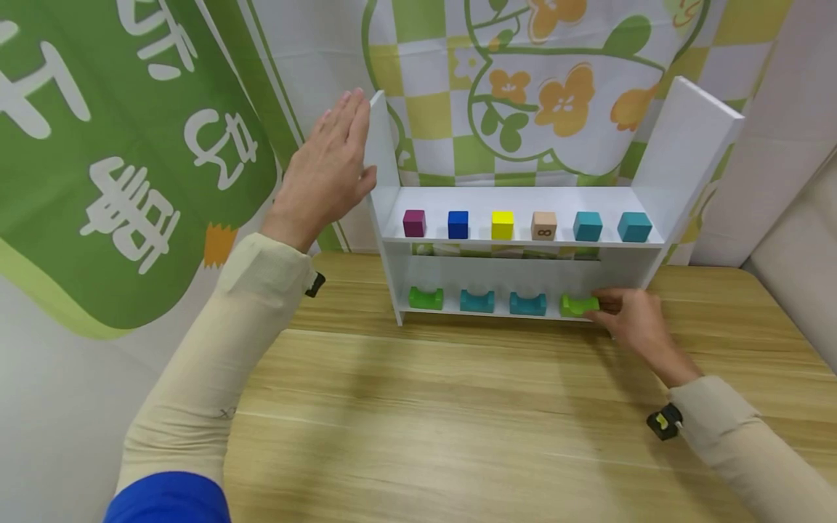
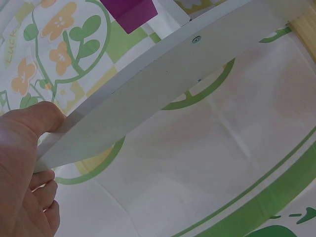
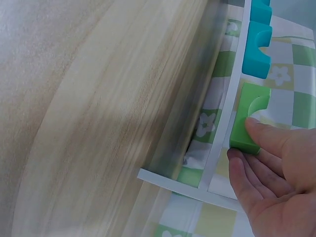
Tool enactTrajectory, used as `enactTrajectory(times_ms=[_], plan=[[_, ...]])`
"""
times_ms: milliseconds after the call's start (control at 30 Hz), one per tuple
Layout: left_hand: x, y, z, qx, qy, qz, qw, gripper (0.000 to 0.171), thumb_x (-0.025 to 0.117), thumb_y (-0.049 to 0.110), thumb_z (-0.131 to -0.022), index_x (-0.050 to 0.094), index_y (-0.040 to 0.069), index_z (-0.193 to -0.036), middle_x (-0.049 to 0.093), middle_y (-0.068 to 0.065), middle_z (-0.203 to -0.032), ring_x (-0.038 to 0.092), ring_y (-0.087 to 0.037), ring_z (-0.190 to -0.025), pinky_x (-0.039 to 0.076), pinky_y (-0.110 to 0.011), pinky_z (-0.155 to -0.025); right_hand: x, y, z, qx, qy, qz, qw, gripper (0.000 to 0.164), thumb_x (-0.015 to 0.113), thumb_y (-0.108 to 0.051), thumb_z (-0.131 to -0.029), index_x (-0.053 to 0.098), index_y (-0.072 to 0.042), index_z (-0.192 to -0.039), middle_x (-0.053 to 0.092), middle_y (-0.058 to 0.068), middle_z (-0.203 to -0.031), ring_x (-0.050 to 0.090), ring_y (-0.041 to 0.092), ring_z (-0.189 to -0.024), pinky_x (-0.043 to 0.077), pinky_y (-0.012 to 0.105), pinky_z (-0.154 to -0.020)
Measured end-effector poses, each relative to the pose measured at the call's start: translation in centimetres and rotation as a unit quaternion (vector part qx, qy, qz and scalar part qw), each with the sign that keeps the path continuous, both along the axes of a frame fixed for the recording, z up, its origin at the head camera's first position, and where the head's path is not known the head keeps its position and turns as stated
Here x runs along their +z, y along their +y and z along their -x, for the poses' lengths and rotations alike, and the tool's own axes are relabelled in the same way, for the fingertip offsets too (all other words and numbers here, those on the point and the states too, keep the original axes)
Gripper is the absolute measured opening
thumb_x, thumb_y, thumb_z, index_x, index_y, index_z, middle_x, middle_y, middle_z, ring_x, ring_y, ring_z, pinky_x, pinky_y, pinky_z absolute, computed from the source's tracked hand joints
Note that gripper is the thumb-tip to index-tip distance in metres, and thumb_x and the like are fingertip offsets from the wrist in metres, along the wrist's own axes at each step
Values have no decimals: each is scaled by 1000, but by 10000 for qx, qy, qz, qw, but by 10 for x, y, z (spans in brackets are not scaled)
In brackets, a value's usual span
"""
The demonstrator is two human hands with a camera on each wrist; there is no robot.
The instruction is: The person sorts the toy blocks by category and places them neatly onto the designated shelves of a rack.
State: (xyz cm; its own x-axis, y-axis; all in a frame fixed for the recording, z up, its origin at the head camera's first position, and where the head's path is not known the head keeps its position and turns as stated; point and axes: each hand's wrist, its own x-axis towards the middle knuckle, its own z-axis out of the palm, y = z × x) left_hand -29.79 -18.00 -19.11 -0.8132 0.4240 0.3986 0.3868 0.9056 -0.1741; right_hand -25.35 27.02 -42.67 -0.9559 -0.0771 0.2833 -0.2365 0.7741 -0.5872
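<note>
A white two-tier shelf (image 1: 516, 196) stands on the table. My left hand (image 1: 327, 163) grips the upper part of its left side panel (image 2: 148, 94), thumb on the inner face and fingers on the outer. At the right end of the lower tier, my right hand (image 1: 637, 319) pinches a bright green notched block (image 3: 245, 118) between thumb and fingers, its notch facing up. To its left on that tier sit two teal notched blocks, one nearer (image 1: 527, 304) and one farther (image 1: 477, 301), then another green notched block (image 1: 426, 298).
Along the upper tier runs a row of cubes: purple (image 1: 415, 223), blue (image 1: 458, 224), yellow (image 1: 502, 225), a tan one marked 8 (image 1: 544, 226), and two teal ones (image 1: 588, 226). The wood-grain table (image 1: 458, 421) spreads in front. A patterned cloth (image 1: 431, 102) hangs behind.
</note>
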Motion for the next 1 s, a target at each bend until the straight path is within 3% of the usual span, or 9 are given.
enactTrajectory(times_ms=[500,767,967,1000], plan=[[0,2,0,-33,55,8,10000,82,53,25,-109,3,-3,-168,2,-18,-178,6,-33,-167,6,-45,-138,0,0,1,29,16,-141,9999,37,83,-3,-88,72,13,-120,72,33,-119,76,48,-103,67,47,-77],[-2,-4,1,-70,74,-61,9999,84,53,25,-108,1,1,-169,2,-14,-179,6,-32,-167,7,-47,-138,8,-6,-10,-63,81,-451,9989,50,83,-13,-91,67,11,-132,69,34,-128,70,53,-114,60,65,-92],[-7,-12,2,-321,223,-632,9972,97,62,25,-105,-9,12,-170,0,-8,-180,12,-31,-167,12,-48,-138,21,-2,-30,82,710,-787,9943,45,80,-20,-94,70,11,-126,71,35,-122,73,52,-98,62,66,-79],[-8,-14,2,-321,238,-774,9962,100,63,26,-104,-11,12,-170,-1,-8,-180,15,-32,-166,15,-49,-138,23,0,-33,105,744,-843,9936,45,79,-20,-95,70,11,-126,71,35,-121,73,50,-89,62,64,-76]])
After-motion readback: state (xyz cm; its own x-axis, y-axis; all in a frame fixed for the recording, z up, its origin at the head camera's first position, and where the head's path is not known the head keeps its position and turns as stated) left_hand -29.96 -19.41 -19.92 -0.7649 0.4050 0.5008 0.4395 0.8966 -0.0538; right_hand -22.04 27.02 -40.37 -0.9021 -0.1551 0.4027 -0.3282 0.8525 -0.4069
